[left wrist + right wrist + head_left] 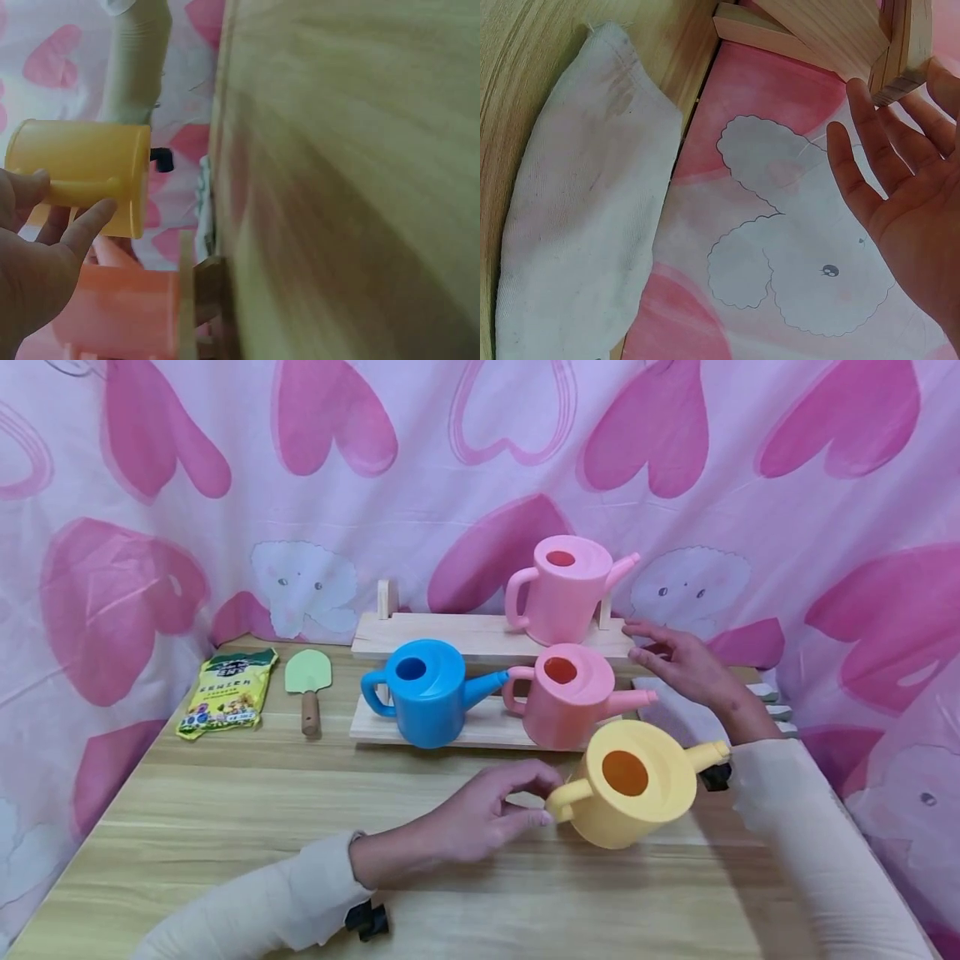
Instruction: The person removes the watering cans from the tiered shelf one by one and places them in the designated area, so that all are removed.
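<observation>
My left hand (480,810) holds a yellow watering can (645,785) by its handle. The can hangs tilted above the table, its spout to the right; in the left wrist view fingers and thumb are at the handle. My right hand (690,664) touches the right end of the upper shelf (450,631) of a wooden stand, fingers spread and fairly straight around the board's end in the right wrist view. A light pink watering can (566,597) stands on that shelf. On the lower shelf (375,727) are a blue watering can (427,702) and a darker pink one (573,714).
A yellow-green printed bag (228,693) and a small green trowel (309,681) with a wooden handle lie left of the stand. To its right is a white cloth (592,195). A heart-patterned curtain (337,510) hangs behind the table (225,810).
</observation>
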Motion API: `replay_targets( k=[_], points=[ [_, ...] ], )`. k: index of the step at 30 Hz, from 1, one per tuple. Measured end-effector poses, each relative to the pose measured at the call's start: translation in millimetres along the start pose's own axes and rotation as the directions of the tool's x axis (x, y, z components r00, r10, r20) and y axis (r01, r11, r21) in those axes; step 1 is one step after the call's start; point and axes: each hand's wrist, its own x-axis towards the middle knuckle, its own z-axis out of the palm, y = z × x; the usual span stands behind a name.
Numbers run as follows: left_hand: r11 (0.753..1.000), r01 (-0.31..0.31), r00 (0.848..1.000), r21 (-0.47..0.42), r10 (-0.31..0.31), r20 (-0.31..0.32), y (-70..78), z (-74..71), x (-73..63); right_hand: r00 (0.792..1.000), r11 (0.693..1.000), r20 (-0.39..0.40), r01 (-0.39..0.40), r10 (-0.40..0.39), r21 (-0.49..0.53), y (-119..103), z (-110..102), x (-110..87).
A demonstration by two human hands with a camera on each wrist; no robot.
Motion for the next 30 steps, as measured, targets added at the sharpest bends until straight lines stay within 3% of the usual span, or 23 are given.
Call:
replay_targets(
  k=[9,20,30],
  points=[
    [1.000,0.007,0.993,-0.012,-0.006,0.116,-21.7,10.1,5.7,1.000,1.000,0.021,-0.005,0.005,0.010,0,-2,2.0],
    [0.999,-0.024,0.990,0.031,0.020,0.137,-37.2,23.6,19.8,0.999,0.999,0.025,-0.033,0.033,0.004,-2,-2,2.3],
    [0.985,-0.073,0.988,0.154,0.051,0.144,-44.4,33.2,30.3,0.999,1.000,0.028,-0.024,0.024,0.000,0,-3,3.3]
  ],
)
